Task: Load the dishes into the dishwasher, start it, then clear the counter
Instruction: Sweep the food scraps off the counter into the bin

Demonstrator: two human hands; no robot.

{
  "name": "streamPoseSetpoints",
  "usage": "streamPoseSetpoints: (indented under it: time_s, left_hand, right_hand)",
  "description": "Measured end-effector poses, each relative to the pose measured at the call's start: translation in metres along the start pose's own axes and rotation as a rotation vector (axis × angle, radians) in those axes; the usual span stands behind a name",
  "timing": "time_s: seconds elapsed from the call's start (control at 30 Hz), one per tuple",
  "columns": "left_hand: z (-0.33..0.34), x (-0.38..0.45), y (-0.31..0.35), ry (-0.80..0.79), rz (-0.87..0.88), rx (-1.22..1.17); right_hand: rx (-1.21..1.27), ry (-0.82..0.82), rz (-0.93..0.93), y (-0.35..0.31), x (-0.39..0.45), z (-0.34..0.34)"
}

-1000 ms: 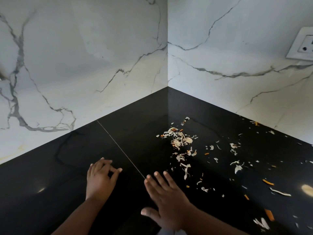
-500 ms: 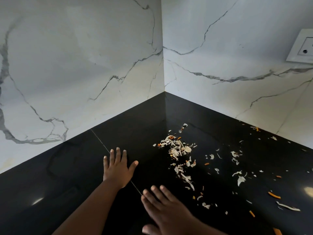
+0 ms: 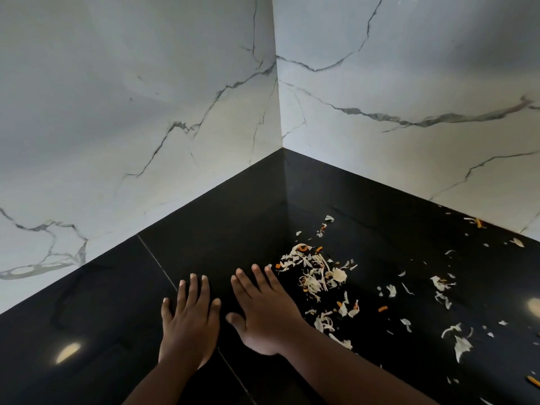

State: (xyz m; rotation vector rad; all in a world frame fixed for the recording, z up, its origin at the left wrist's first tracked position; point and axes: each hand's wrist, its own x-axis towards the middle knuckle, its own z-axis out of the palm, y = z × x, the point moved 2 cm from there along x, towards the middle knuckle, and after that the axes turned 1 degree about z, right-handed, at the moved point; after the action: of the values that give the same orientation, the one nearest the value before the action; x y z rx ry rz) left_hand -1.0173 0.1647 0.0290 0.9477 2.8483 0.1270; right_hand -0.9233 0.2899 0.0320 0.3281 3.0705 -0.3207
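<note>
Black corner table [image 3: 204, 229]: counter-clearing step. Both my hands, left [image 3: 190, 325] and right [image 3: 267, 314], lie flat, fingers straight, grasping nothing; vegetable scraps [image 3: 318, 276] lie scattered just right. Next, probably, sweep them together.

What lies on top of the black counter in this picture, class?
Pale and orange vegetable scraps lie scattered over the black counter. The left hand and right hand lie over it, fingers straight. Whatever sits beneath the palms is covered.
</note>
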Motion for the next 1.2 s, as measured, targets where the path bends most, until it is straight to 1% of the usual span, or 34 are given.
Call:
streamPoseSetpoints:
  time_s: [0.13, 0.27, 0.43, 0.57, 0.7, 0.97, 1.2]
  left_hand:
    - [0.002, 0.000, -0.002, 0.008, 0.003, 0.021]
    - [-0.002, 0.002, 0.001, 0.015, -0.043, -0.013]
    - [-0.003, 0.002, 0.002, -0.003, -0.047, -0.019]
    - [-0.005, 0.002, 0.003, 0.003, -0.052, -0.031]
    - [-0.004, 0.000, 0.004, 0.017, -0.052, -0.038]
    - [0.000, -0.002, -0.001, 0.033, -0.012, -0.028]
    - [0.000, -0.002, -0.002, 0.035, -0.011, -0.071]
  right_hand:
    - [0.028, 0.008, 0.079, 0.007, 0.035, 0.000]
    - [0.057, 0.042, 0.190, 0.014, 0.062, 0.000]
    - [0.068, 0.055, 0.336, 0.022, 0.083, -0.006]
    - [0.077, 0.081, 0.490, 0.038, 0.094, -0.013]
    - [0.072, 0.073, 0.610, 0.063, 0.098, -0.021]
    - [0.063, 0.087, 0.778, 0.091, 0.097, -0.033]
    - [0.037, 0.076, 0.949, 0.133, 0.070, -0.042]
